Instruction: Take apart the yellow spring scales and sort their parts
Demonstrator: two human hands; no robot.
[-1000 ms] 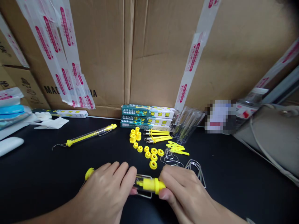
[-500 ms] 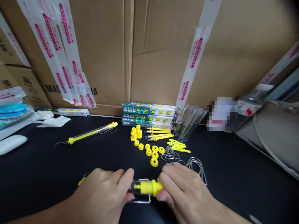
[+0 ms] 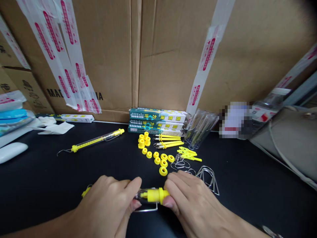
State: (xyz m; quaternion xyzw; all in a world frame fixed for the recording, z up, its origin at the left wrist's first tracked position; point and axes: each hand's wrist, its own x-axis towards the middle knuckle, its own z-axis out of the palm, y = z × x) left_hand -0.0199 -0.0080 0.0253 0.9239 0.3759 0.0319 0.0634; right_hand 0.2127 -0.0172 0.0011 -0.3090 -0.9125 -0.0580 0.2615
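Note:
My left hand (image 3: 111,198) is closed round the clear tube of a spring scale (image 3: 153,195) lying sideways in front of me. Fingers of my right hand (image 3: 188,195) pinch the yellow plug at the tube's right end, whose collar sits against the tube mouth. A bent wire handle shows below the tube. Past my left hand, a yellow tip with a wire hook sticks out. Just beyond lie yellow rings and caps (image 3: 163,163), and wire handles (image 3: 208,178) are close to my right hand. My palms hide much of the scale.
An assembled spring scale (image 3: 91,142) lies at the left. Behind are stacked boxes (image 3: 158,119), clear tubes (image 3: 201,127), yellow rods with springs (image 3: 169,142) and yellow flat pieces (image 3: 189,154). Cardboard (image 3: 109,59) walls the back; a bottle (image 3: 264,112) and grey bag (image 3: 289,142) stand right.
Both hands have shifted very slightly, the right one a little to the left with the yellow plug. The wire handle has turned a little on the tube. The grips are the same.

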